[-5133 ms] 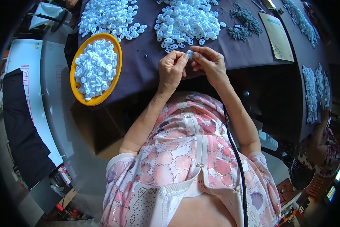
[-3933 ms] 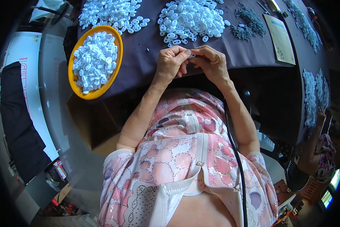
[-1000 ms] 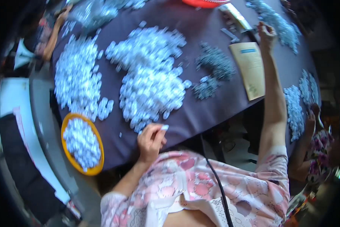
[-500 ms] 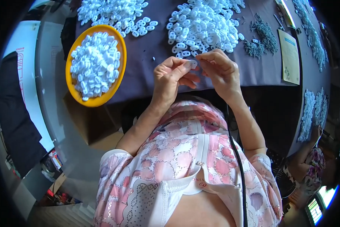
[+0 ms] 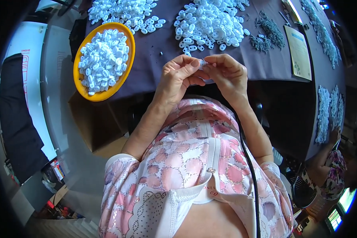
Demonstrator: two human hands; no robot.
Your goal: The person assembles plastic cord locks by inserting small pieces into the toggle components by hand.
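Observation:
Over the table's front edge, my left hand pinches a small white oval plastic piece between thumb and fingers. My right hand meets it from the other side, thumb and forefinger closed at the piece. A tiny thin dark sliver seems to show at the right fingertips, too small to name. Straight ahead lies a large heap of white oval pieces with holes. To its right is a pile of small grey slender parts.
A yellow oval bowl full of white pieces stands at the left table edge. Another heap of white pieces lies behind it. A beige booklet rests at the right, beyond the grey parts. Further right, another person's arm shows beside more piles.
My right fingers have come in to the white piece, closing the small gap between the hands. The whole view has shifted slightly.

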